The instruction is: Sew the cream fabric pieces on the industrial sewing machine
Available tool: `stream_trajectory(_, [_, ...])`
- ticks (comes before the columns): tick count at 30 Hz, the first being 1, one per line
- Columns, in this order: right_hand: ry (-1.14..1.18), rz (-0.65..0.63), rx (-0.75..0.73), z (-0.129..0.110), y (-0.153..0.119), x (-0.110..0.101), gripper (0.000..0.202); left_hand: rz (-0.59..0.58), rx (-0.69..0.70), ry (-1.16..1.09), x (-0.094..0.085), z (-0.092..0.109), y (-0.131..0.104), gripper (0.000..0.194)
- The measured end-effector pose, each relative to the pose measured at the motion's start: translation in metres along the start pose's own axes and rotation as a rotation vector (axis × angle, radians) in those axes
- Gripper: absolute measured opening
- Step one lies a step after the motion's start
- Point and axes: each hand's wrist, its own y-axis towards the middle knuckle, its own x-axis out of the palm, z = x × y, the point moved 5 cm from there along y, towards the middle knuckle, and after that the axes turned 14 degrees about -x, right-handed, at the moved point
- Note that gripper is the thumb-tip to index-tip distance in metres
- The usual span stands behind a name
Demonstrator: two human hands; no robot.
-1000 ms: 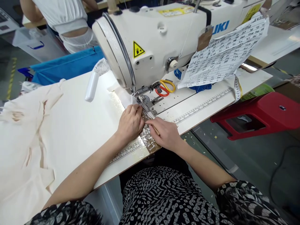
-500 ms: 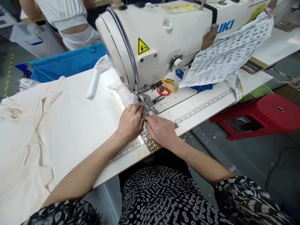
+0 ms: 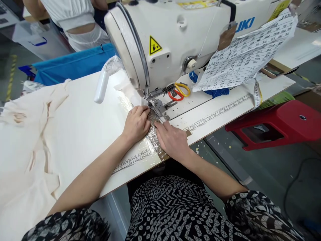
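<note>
At the needle area of a white sewing machine (image 3: 173, 50), my left hand (image 3: 136, 124) is closed, its fingertips on the edge of a white cloth (image 3: 131, 93) beside the presser foot (image 3: 150, 102). The cloth spreads behind the needle area onto the table. My right hand (image 3: 173, 139) is closed, thumb and fingers together, just in front of the metal guide (image 3: 157, 112). What lies in its fingers is hidden. Between both hands shows a strip of shiny clear tape (image 3: 154, 135) on the tabletop.
Cream cloth pieces (image 3: 37, 134) lie at the left. Orange-and-red-handled scissors (image 3: 179, 92) rest by the machine, under a written sheet (image 3: 248, 53). A white handle-like object (image 3: 101, 88), a tape measure (image 3: 257, 93) and a red stool (image 3: 276, 124) are around. Another person (image 3: 75, 23) stands behind.
My left hand has shifted slightly left and away from me, so the gap between my hands is wider. My right hand stays nearly in place. The whole view has shifted a little.
</note>
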Motion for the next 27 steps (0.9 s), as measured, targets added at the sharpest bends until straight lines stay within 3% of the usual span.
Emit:
stream_trajectory(5, [0.092,0.125,-0.145,-0.004,-0.026,-0.005,0.040,-0.054,-0.002,-0.005,-0.022,0.007,-0.016,0.039])
stream_trajectory(9, [0.143,0.268,-0.181,0.000,-0.033,-0.006,0.044,-0.083,-0.036,0.001,-0.051,-0.008,-0.057,0.039])
stream_trajectory(12, [0.122,0.288,-0.190,0.002,-0.031,-0.004,0.039,-0.010,-0.295,0.000,-0.073,-0.050,-0.110,0.035])
stream_trajectory(16, [0.119,0.255,-0.232,0.001,-0.031,-0.004,0.035,0.249,-0.768,0.139,-0.106,-0.111,-0.202,0.026])
stream_trajectory(19, [0.108,0.235,-0.229,0.001,-0.030,-0.003,0.036,0.331,-1.093,0.308,-0.124,-0.137,-0.254,0.024])
stream_trajectory(23, [0.104,0.227,-0.216,0.001,-0.031,0.000,0.034,0.231,-1.269,0.301,-0.128,-0.149,-0.279,0.024])
stream_trajectory(27, [0.083,0.281,-0.176,0.004,-0.032,-0.004,0.026,0.312,-1.256,0.225,-0.133,-0.153,-0.278,0.025])
